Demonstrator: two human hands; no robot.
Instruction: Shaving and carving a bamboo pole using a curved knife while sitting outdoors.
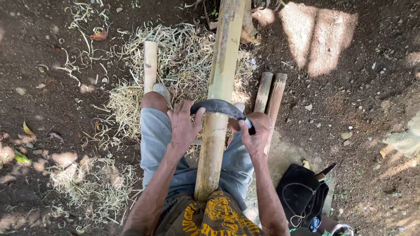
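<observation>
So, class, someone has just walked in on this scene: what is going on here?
A seated person holds a curved dark blade across a long bamboo pole that runs from their lap out over the ground. The left hand grips one end of the blade, the right hand the handle end. Pale shavings litter the dirt, with short bamboo pieces beside them.

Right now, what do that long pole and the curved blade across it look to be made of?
The long pole looks like bamboo: pale yellow-green, smooth, with scraped streaks and pale shavings around it. The curved blade seems to be dark, dull metal, probably steel; the left hand and right hand grip its ends, hiding any handle.
</observation>
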